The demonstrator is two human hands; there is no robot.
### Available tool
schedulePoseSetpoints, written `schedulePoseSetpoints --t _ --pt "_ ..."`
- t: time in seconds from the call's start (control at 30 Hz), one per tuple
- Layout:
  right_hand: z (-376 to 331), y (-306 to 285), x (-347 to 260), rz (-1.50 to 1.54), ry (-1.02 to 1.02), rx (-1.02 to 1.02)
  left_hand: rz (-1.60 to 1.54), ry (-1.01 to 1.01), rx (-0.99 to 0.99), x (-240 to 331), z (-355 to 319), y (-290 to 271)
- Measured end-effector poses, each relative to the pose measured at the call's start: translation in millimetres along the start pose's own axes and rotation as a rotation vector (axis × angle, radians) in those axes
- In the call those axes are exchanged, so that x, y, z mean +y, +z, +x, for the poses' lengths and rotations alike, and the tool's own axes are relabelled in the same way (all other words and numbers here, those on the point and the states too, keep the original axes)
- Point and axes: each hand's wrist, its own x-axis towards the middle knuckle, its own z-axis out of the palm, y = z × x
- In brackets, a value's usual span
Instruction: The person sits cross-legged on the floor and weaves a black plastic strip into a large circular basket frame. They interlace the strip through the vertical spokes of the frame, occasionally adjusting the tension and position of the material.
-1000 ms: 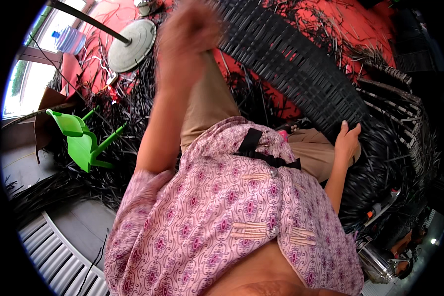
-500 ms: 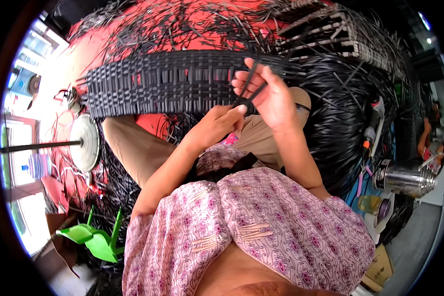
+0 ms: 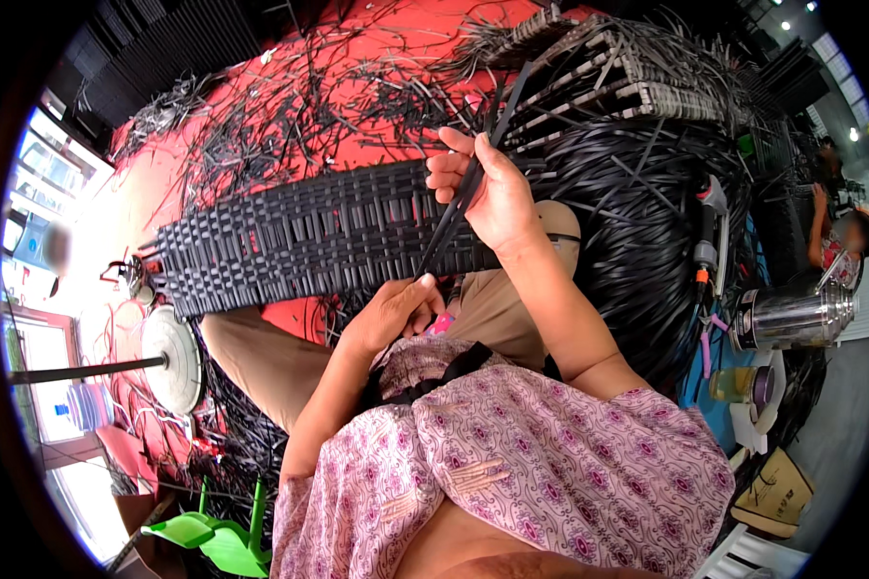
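A long black woven panel (image 3: pixel 299 236) of flat plastic strips lies across my lap, with small gaps in the weave. Black strips (image 3: pixel 446 230) run slantwise over its right part. My right hand (image 3: pixel 497 198) is raised above the panel, its curled fingers and thumb closed around them, and their upper ends stick out beyond the thumb. Lower down, by the panel's near edge, my left hand (image 3: pixel 391 311) pinches the lower end of the strips between thumb and curled fingers. Part of its grip is hidden.
A big heap of loose black strips (image 3: pixel 628 232) lies to my right, with a power drill (image 3: pixel 710 227) and a metal canister (image 3: pixel 792 317) beyond. Strip scraps litter the red floor (image 3: pixel 357 48). A fan base (image 3: pixel 174 362) and green stool (image 3: pixel 222 545) stand left.
My right hand has drawn the strips upward and left, away from my left hand, which sits lower. The view has shifted, and the panel now slants up to the right.
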Motion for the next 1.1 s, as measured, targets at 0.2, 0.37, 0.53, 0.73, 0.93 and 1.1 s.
schedulePoseSetpoints --t 0.2,0.37,0.53,0.73,0.93,1.1 --pt "22 -10 -17 0.276 0.038 -0.171 0.025 -0.067 0.085 -25 -17 -19" --pt "49 -34 -88 0.168 -0.118 -0.169 0.046 -0.146 0.395 -87 -127 -64" --pt "33 -169 -246 0.051 -0.079 -0.28 0.509 -0.327 0.721 -140 -303 -127" --pt "6 -253 -305 -0.036 -0.497 0.088 1.272 -1.038 1.009 -53 -350 -180" --pt "-11 -227 -313 0.027 -0.52 0.1 1.366 -0.885 1.349 146 -357 -377" --pt "-74 -235 -322 -0.017 -0.661 0.119 1.499 -0.299 1.631 287 -256 -412"
